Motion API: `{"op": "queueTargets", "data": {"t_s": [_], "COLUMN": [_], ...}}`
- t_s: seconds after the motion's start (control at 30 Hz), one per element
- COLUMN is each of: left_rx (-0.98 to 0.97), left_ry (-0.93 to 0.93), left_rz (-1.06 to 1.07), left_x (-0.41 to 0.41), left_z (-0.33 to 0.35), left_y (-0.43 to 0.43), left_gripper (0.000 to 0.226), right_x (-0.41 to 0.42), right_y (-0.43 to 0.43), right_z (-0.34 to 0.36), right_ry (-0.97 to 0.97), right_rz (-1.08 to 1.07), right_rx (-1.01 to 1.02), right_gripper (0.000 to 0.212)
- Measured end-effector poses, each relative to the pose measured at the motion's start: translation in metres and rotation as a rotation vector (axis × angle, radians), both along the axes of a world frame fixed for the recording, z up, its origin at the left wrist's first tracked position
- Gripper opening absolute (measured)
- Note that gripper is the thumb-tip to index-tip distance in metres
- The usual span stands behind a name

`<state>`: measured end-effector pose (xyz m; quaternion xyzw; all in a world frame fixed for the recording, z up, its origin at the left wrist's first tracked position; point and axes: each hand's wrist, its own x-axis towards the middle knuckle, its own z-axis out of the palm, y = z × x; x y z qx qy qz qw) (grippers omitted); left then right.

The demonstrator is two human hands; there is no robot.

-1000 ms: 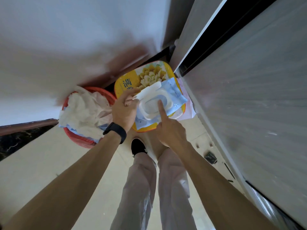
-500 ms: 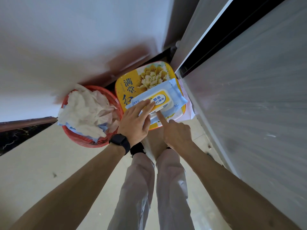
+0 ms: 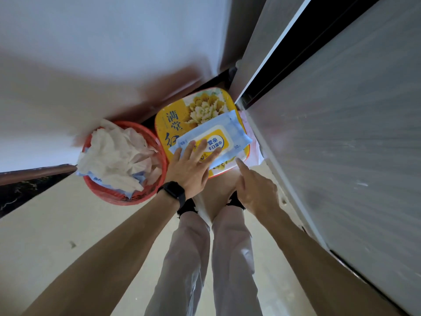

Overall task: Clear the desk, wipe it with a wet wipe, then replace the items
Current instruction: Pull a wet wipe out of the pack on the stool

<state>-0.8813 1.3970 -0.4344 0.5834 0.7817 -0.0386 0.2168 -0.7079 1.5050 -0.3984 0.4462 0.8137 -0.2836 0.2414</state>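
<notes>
A light blue wet wipe pack [image 3: 237, 131] with a yellow and white lid lies on top of a yellow tin box [image 3: 177, 117] with a flower print, down on the floor. My left hand [image 3: 193, 167] presses flat on the pack's lid, fingers straight. My right hand [image 3: 255, 185] hovers just below the tin's near edge, index finger pointing at it, other fingers curled, holding nothing.
A red bin [image 3: 100, 192] full of crumpled white wipes stands to the left of the tin. A grey cabinet wall [image 3: 341, 133] rises on the right and a white surface [image 3: 91, 53] hangs above. My legs and black shoes stand on the beige floor [image 3: 68, 236].
The pack's lid was open a second ago and is now shut under my left palm. My right index finger has come off the pack and drawn back toward me.
</notes>
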Motion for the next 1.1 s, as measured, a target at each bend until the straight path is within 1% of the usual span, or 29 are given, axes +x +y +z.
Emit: {"op": "queueTargets", "data": {"t_s": [0.07, 0.13, 0.2, 0.3, 0.37, 0.4, 0.43, 0.47, 0.53, 0.63, 0.7, 0.77, 0.8, 0.87, 0.93, 1.03, 1.1], "left_rx": [-0.113, -0.221, -0.281, -0.39, -0.496, -0.517, -0.494, -0.447, -0.312, -0.061, 0.081, 0.234, 0.305, 0.446, 0.591, 0.758, 0.841], "left_ry": [0.067, 0.165, 0.169, 0.026, -0.074, -0.131, -0.211, -0.294, -0.418, -0.509, -0.685, -0.794, -0.796, -0.796, -0.787, -0.67, -0.63], "left_rz": [-0.008, -0.06, -0.048, 0.074, 0.037, 0.009, 0.034, 0.103, 0.234, 0.341, 0.49, 0.574, 0.601, 0.709, 0.832, 1.01, 1.102], "left_x": [0.012, 0.026, 0.035, 0.032, 0.024, 0.02, 0.016, 0.012, 0.007, 0.006, 0.012, 0.02, 0.024, 0.033, 0.045, 0.073, 0.097], "left_z": [0.0, 0.002, 0.01, 0.03, 0.06, 0.08, 0.107, 0.137, 0.203, 0.301, 0.364, 0.419, 0.445, 0.489, 0.526, 0.56, 0.572], "left_y": [0.008, 0.015, 0.018, 0.024, 0.027, 0.028, 0.026, 0.024, 0.015, 0.001, -0.011, -0.027, -0.036, -0.059, -0.086, -0.13, -0.16], "left_gripper": [0.069, 0.069, 0.07, 0.077, 0.065, 0.057, 0.051, 0.047, 0.048, 0.054, 0.046, 0.032, 0.028, 0.028, 0.018, 0.007, 0.008], "right_x": [0.02, 0.032, 0.037, 0.035, 0.028, 0.023, 0.017, 0.011, 0.0, -0.014, -0.021, -0.023, -0.023, -0.018, -0.015, -0.011, -0.007], "right_y": [-0.011, -0.022, -0.031, -0.034, -0.032, -0.031, -0.029, -0.028, -0.028, -0.031, -0.037, -0.046, -0.05, -0.059, -0.067, -0.084, -0.102], "right_z": [0.005, 0.011, 0.022, 0.053, 0.086, 0.108, 0.132, 0.157, 0.212, 0.294, 0.349, 0.402, 0.425, 0.461, 0.486, 0.511, 0.521], "right_ry": [-0.038, -0.059, -0.017, 0.085, 0.173, 0.223, 0.277, 0.317, 0.386, 0.49, 0.608, 0.76, 0.823, 0.914, 0.974, 1.017, 1.019], "right_rz": [-0.101, -0.173, -0.247, -0.32, -0.396, -0.44, -0.47, -0.481, -0.484, -0.452, -0.433, -0.459, -0.459, -0.425, -0.39, -0.294, -0.168], "right_rx": [-0.029, -0.051, -0.075, -0.093, -0.103, -0.121, -0.135, -0.141, -0.148, -0.181, -0.231, -0.287, -0.321, -0.384, -0.424, -0.49, -0.526], "right_gripper": [0.049, 0.043, 0.04, 0.036, 0.033, 0.032, 0.031, 0.027, 0.019, 0.021, 0.024, 0.016, 0.012, 0.007, 0.004, 0.005, 0.004]}}
